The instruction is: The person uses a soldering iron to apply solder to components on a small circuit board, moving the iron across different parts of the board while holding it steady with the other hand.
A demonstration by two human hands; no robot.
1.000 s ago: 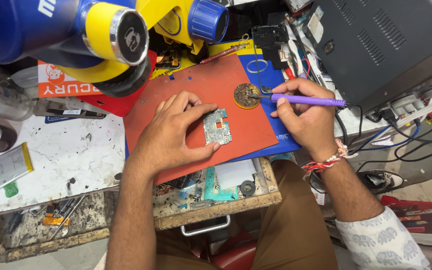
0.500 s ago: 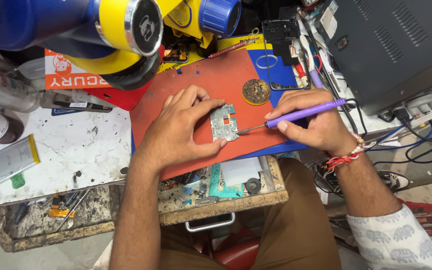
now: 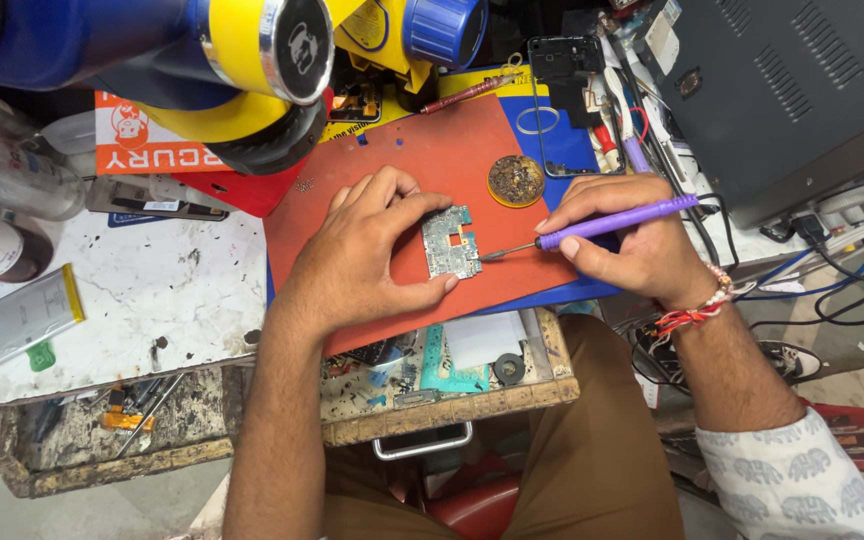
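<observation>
Left hand (image 3: 362,255) pins the circuit board (image 3: 451,242), hiding its edge, while right hand (image 3: 632,245) grips a purple soldering iron (image 3: 612,221).

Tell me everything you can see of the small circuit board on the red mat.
The circuit board is small, roughly rectangular and pale green-grey, studded with silvery metal shields and tiny components. It lies flat on the red mat. The left hand pins it by thumb and fingers at its left, top and bottom edges. The metal tip of the purple tool in the right hand meets its right edge.

The left hand (image 3: 357,255) hides the circuit board's (image 3: 451,243) left edge.
</observation>
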